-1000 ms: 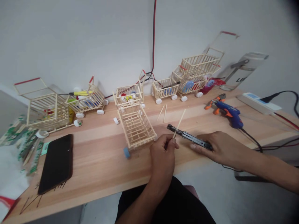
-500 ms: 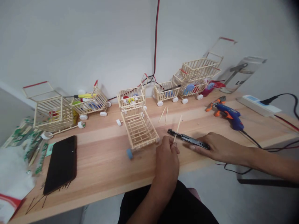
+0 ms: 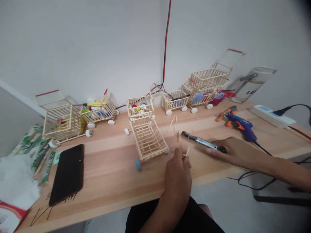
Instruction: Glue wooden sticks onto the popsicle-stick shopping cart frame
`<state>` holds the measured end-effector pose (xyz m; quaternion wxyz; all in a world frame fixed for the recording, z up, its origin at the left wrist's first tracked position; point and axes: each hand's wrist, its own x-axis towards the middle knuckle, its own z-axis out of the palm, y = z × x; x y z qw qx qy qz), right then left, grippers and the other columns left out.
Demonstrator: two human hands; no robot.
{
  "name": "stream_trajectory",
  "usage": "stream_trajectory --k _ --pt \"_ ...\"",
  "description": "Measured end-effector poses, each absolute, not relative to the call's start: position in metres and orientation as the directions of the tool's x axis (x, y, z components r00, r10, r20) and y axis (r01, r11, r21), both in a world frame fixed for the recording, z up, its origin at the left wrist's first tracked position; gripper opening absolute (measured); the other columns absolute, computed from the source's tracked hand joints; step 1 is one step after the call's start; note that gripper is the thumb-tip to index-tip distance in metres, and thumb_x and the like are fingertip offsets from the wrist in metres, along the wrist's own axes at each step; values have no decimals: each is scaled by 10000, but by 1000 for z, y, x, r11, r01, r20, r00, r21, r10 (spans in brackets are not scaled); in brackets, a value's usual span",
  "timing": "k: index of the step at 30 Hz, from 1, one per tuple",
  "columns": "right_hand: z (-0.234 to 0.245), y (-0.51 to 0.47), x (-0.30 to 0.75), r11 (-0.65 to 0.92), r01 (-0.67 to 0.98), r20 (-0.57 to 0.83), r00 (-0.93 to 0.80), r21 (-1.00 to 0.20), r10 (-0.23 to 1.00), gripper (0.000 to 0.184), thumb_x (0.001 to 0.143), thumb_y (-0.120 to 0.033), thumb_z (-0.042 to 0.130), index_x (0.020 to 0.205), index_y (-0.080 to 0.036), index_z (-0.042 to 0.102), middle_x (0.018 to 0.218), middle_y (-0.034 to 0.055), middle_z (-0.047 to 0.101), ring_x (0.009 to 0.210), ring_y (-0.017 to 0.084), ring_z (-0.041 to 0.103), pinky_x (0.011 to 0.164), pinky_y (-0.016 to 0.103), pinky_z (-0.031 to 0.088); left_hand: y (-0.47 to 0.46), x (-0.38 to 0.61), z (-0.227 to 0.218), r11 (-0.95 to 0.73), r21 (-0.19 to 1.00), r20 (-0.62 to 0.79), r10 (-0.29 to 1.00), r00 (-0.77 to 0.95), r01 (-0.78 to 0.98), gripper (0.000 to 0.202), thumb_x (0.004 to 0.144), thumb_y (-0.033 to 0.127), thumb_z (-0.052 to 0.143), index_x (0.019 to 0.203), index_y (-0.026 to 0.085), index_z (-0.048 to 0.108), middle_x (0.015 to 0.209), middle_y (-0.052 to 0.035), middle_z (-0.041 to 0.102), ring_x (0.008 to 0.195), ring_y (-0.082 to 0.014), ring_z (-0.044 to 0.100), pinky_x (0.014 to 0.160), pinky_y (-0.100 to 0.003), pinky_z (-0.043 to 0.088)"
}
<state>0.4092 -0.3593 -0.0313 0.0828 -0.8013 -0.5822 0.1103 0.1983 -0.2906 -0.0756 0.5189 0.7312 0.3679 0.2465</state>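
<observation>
My left hand (image 3: 178,171) is shut on a thin wooden stick (image 3: 187,151), with only its short tip showing past my fingers. A short wooden sliver (image 3: 178,136) shows just above that hand. My right hand (image 3: 234,152) grips a slim metal utility knife (image 3: 201,141) low over the wooden table (image 3: 109,174), its tip near the sliver. To the left of my left hand, a popsicle-stick model shopping cart (image 3: 148,139) lies on its side, with a blue wheel (image 3: 137,164) at its near corner.
More stick carts (image 3: 175,100) stand along the wall. A black phone (image 3: 66,174) lies at left, by green packets. Two loose sticks (image 3: 173,124) lie mid-table. At right are a blue glue gun (image 3: 243,126), orange pliers (image 3: 225,114) and a white power strip (image 3: 269,115).
The stick in my left hand now shows much shorter, and a short sliver appears above the hand. The knife has tilted and shifted slightly. My view has turned, shifting the table in frame.
</observation>
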Motion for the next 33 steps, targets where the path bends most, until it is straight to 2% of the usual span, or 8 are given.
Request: stream_trajectory --k 5,7,10,17,22,27,30,33 --pt "-28 -345 436 -513 855 -150 499 -72 853 636 935 -668 242 855 -180 640 836 161 708 811 302 658 689 370 420 -308 165 -75 -460 883 282 682 675 96 227 945 222 493 1089 250 666 880 -43 753 772 -209 701 722 -329 529" --pt "-30 -336 440 -574 819 -150 570 21 808 696 905 -730 212 843 -176 627 813 178 693 795 328 655 644 383 413 -307 143 -72 -600 791 449 703 552 120 247 944 247 518 1106 322 689 838 -2 760 746 -207 715 739 -326 561" --pt "-35 -325 438 -614 785 -107 619 80 778 746 868 -777 238 864 -151 643 774 192 683 748 345 650 608 398 409 -286 109 -61 -658 711 554 741 379 249 190 910 270 587 1034 316 723 803 29 763 632 -174 697 668 -272 573" --pt "-47 -313 425 -587 784 85 583 203 808 690 901 -688 325 941 -90 666 933 250 684 883 387 653 693 443 440 -206 57 -29 -495 590 563 819 115 638 259 914 345 562 1078 225 723 940 -6 766 806 -168 708 749 -225 522" --pt "-51 -313 418 -574 791 109 564 211 818 671 903 -685 358 1081 -106 648 1131 240 659 1063 408 597 811 481 440 -181 48 -30 -421 658 493 868 65 624 303 892 377 546 1058 195 723 809 -7 738 725 -172 681 658 -224 497" --pt "-52 -314 409 -453 855 264 390 250 882 638 909 -650 401 1270 -159 590 1307 203 595 1127 408 564 847 508 428 -170 35 -29 -362 669 483 876 -10 649 351 888 432 535 1072 194 715 806 -17 734 736 -188 680 672 -247 494" --pt "-46 -310 400 -374 892 295 297 254 908 564 929 -593 418 1235 -163 617 1195 192 646 1032 384 610 818 487 433 -158 23 -28 -341 576 465 884 46 743 346 903 383 487 1087 179 697 867 -46 746 762 -213 687 736 -293 502" --pt "-44 -305 392 -286 941 255 235 183 938 421 964 -490 417 1019 -159 673 994 159 689 900 323 655 752 421 455 -144 16 -36 -384 432 463 871 165 816 355 908 275 415 1118 157 676 1005 -104 747 883 -258 699 813 -344 511"
